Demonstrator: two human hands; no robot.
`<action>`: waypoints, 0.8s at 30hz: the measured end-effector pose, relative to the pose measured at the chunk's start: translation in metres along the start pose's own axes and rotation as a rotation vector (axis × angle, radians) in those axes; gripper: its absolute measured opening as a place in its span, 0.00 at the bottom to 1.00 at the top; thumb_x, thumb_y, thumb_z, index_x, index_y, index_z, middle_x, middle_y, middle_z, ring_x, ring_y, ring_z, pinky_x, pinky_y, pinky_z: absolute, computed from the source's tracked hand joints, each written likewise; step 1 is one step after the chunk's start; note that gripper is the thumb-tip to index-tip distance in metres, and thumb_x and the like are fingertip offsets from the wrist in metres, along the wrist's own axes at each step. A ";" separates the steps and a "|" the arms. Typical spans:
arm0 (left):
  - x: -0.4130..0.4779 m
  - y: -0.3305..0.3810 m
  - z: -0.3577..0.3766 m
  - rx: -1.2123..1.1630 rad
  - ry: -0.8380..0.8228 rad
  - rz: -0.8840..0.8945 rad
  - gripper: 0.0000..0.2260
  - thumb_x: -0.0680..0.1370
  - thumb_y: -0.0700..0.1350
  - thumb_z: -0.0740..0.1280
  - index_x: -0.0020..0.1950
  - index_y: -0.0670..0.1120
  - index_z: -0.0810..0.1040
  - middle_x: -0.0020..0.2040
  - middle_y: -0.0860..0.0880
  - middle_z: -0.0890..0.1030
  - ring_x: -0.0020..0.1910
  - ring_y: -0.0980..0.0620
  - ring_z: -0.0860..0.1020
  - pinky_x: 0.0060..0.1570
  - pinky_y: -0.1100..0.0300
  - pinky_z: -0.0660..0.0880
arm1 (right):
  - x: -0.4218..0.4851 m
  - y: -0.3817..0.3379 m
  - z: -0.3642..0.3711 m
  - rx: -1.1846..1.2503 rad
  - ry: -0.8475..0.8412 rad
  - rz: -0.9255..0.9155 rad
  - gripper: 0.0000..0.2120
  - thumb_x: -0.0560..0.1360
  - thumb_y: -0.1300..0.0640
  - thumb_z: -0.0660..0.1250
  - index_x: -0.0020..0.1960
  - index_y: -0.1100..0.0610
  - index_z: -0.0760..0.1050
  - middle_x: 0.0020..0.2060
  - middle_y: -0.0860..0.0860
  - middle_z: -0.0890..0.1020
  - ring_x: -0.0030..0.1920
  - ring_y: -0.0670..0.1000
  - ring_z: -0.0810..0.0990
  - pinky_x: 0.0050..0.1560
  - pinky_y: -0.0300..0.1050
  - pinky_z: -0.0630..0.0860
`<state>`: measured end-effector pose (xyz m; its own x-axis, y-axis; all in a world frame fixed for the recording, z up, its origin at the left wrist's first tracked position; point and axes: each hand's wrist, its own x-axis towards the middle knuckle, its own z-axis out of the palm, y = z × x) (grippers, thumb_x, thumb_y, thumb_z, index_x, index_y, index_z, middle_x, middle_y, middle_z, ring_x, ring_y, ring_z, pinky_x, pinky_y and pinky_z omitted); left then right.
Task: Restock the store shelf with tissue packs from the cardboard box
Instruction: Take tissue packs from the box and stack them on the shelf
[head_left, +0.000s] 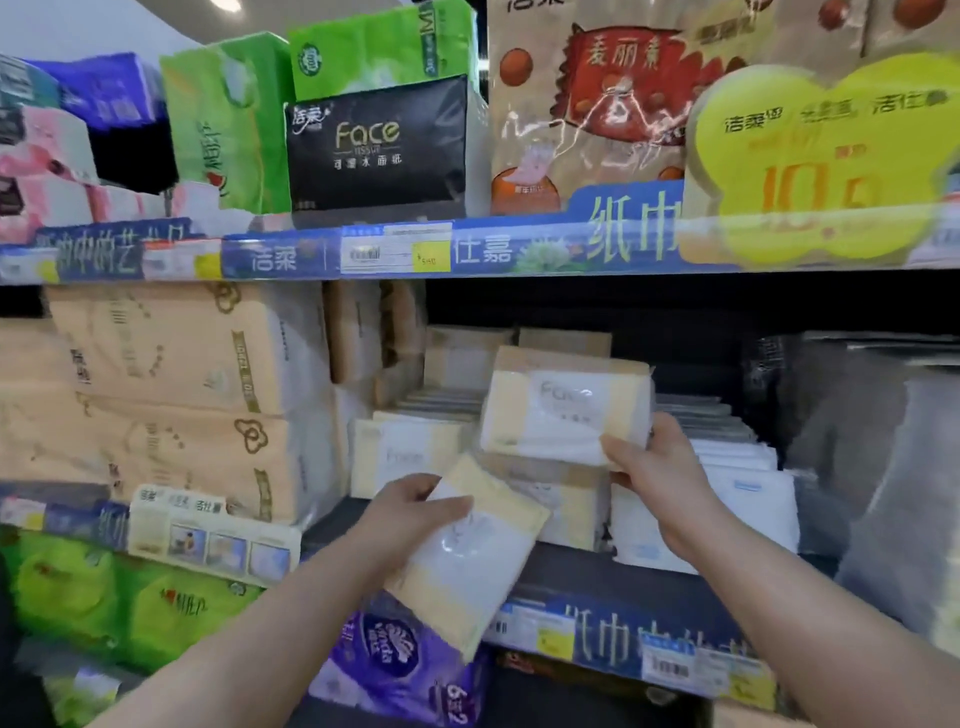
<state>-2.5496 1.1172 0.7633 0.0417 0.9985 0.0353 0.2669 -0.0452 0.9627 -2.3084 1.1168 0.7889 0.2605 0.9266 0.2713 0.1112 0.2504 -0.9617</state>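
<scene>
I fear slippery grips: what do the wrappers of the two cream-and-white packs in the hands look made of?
Lower pack, gripped by the left hand: seemingly thin plastic film, glossy; a white glare patch and soft creases show. Upper pack, in the right hand: the same kind of shiny film, glare across its printed front.

Pale ceiling (78, 26), bright light (226, 4) top left; dark shelf (597, 574), blue edge strips (478, 252), yellow promo sign (821, 156).

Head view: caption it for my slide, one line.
Left hand grips the tilted pack; right hand holds the level pack at the shelf.
</scene>
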 end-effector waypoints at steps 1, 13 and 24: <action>0.011 0.003 0.003 0.058 -0.041 0.021 0.06 0.74 0.45 0.71 0.48 0.44 0.81 0.42 0.46 0.84 0.36 0.52 0.81 0.32 0.64 0.74 | 0.001 -0.001 -0.001 0.000 0.025 -0.005 0.14 0.76 0.62 0.65 0.61 0.57 0.70 0.53 0.51 0.80 0.52 0.51 0.80 0.53 0.50 0.78; 0.057 0.013 0.072 0.906 -0.294 0.660 0.18 0.75 0.58 0.65 0.62 0.51 0.77 0.59 0.52 0.76 0.60 0.52 0.72 0.51 0.61 0.66 | -0.013 -0.008 0.000 -0.017 0.254 -0.014 0.12 0.76 0.64 0.64 0.57 0.54 0.67 0.50 0.50 0.78 0.50 0.48 0.78 0.52 0.47 0.77; 0.064 0.007 0.054 0.576 -0.175 0.490 0.10 0.76 0.55 0.66 0.49 0.50 0.79 0.50 0.53 0.79 0.50 0.53 0.77 0.50 0.58 0.75 | -0.013 -0.007 0.015 -0.042 0.252 0.005 0.10 0.77 0.64 0.64 0.53 0.53 0.68 0.48 0.49 0.78 0.46 0.48 0.78 0.44 0.42 0.76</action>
<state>-2.4926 1.1796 0.7577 0.4231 0.8432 0.3317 0.6354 -0.5371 0.5549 -2.3273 1.1069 0.7919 0.4910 0.8275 0.2725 0.1476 0.2293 -0.9621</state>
